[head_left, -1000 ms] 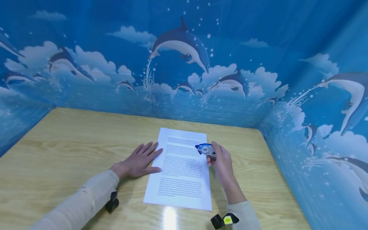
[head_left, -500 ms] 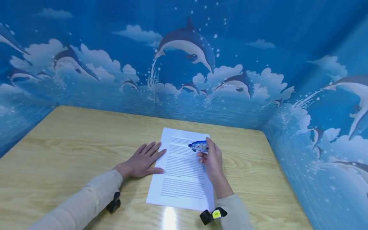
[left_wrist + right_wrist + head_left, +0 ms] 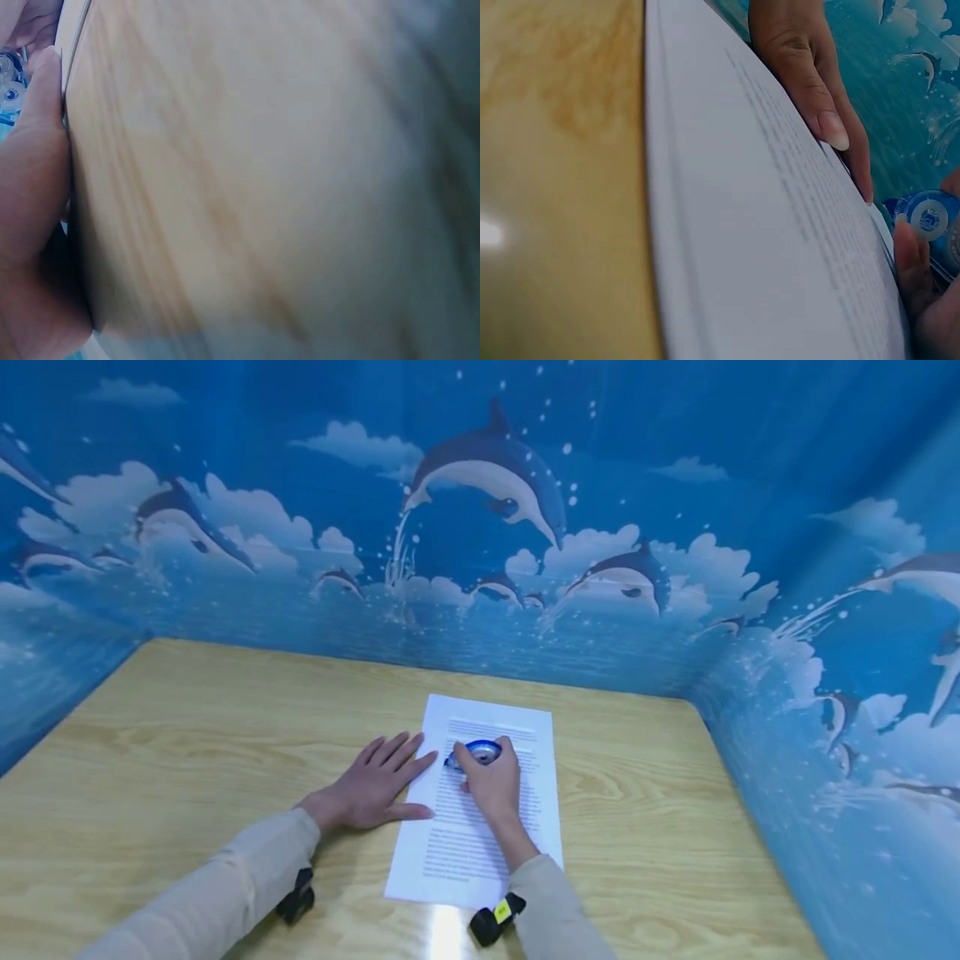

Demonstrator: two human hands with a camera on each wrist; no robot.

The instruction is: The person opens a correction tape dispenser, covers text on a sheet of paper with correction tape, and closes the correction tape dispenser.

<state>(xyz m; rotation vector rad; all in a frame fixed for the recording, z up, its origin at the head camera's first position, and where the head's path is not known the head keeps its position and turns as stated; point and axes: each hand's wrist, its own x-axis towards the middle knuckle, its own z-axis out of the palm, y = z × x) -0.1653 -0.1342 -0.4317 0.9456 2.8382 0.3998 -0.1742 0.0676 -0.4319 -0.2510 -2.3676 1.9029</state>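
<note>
A printed sheet of paper (image 3: 420, 852) lies on the wooden table, covered in lines of dark text. My left hand (image 3: 371, 787) rests flat with fingers spread, its thumb and fingertips on the sheet's left edge. Over the upper text, my right hand (image 3: 491, 781) grips a blue, clear-bodied correction tape (image 3: 483, 749), its tip pointing left, close over the lines. In the right wrist view the correction tape (image 3: 930, 217) shows a round reel inside its case. At the left edge of the left wrist view, part of the correction tape (image 3: 10, 94) appears beyond my left thumb.
The wooden table (image 3: 225, 718) extends on both sides of the paper. Behind it and along the sides hangs a blue curtain (image 3: 300, 543) printed with dolphins and clouds. Black wrist cameras sit on both sleeves, and a light reflection shines near the front of the sheet.
My right hand has carried the correction tape leftward, from the sheet's right edge to the left part of the upper text. My left hand has stayed in place on the paper.
</note>
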